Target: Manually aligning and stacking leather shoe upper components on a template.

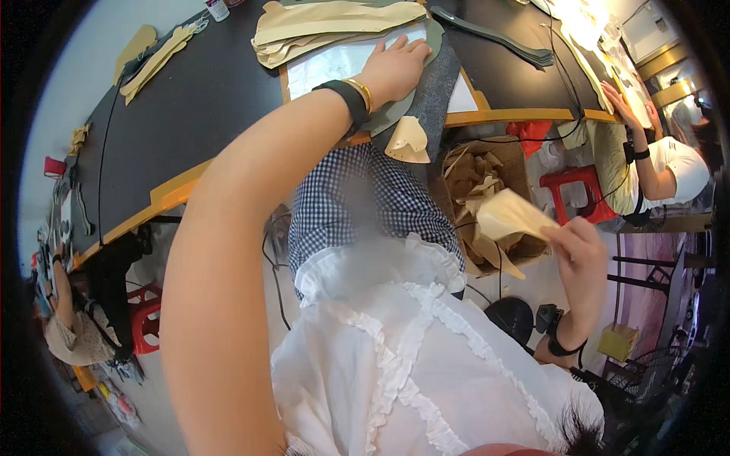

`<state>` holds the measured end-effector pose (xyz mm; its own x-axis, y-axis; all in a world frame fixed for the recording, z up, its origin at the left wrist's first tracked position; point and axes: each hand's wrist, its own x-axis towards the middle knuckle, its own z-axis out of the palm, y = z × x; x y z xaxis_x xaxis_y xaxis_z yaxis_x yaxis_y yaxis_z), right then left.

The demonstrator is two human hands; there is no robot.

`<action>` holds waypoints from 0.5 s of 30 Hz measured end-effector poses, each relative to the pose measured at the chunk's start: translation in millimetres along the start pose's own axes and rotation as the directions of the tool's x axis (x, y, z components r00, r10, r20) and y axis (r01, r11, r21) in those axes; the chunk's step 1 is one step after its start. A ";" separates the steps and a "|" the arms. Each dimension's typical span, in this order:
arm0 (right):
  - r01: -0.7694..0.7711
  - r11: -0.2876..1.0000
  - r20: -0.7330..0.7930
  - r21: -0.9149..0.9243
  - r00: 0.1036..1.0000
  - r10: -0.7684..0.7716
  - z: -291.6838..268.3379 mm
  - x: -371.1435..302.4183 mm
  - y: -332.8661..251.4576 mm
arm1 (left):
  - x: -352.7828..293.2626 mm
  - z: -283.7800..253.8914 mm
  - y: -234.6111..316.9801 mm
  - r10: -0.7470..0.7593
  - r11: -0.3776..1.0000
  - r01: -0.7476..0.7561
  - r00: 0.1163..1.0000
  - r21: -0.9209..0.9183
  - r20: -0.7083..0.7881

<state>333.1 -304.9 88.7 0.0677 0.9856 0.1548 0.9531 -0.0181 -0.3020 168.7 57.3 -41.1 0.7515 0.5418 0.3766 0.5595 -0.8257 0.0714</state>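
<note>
My left hand (394, 70) lies with fingers spread on a white sheet (323, 72) and the grey-green piece (435, 44) beneath it, at the table's near edge. Just beyond it is a stack of cream, paper-like cut pieces (334, 29). Off to the right, my right hand (584, 258) pinches a thin cream paper-like scrap (508, 216) by one end, above a brown bin (445, 194) filled with cream and brown scraps. A curled cream piece (409, 140) with small holes rests on dark grey material that hangs over the edge near my lap.
Dark strips (494, 36) lie on the black table (190, 83) at the far right, beside a black cable. More cut pieces (156, 64) are at the far left. A red stool (574, 190) stands right of the bin. People work at both sides.
</note>
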 end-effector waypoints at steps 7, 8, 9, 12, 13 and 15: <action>0.472 0.878 -0.104 0.073 0.879 -0.464 49.8 77.8 -29.8 | -5.0 -3.1 4.2 -0.015 0.999 0.015 1.000 -0.033 0.014; 0.538 0.840 -0.092 0.067 0.842 -0.532 65.6 90.3 -31.2 | -4.6 -3.2 3.7 -0.019 0.999 0.019 1.000 -0.029 0.012; 0.540 0.839 -0.090 0.067 0.841 -0.534 77.9 99.4 -33.5 | -4.1 -1.9 5.6 -0.005 1.000 0.005 1.000 -0.023 -0.003; 0.642 0.767 -0.137 -0.012 0.758 -0.637 103.9 116.2 -38.3 | -3.2 -2.0 8.7 0.013 1.000 -0.013 1.000 -0.013 -0.014; 0.635 0.772 -0.149 -0.032 0.760 -0.632 109.0 118.2 -38.6 | -4.1 -1.8 9.5 0.024 1.000 -0.024 1.000 -0.012 -0.012; 0.637 0.769 -0.162 -0.050 0.755 -0.636 116.5 125.1 -38.2 | -4.4 -2.0 5.5 0.017 1.000 -0.017 1.000 0.002 -0.009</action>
<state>270.8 -161.3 10.0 -0.5069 0.7281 0.4615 0.7909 0.6057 -0.0869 167.8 50.0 -40.5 0.7574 0.5263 0.3864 0.5477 -0.8343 0.0629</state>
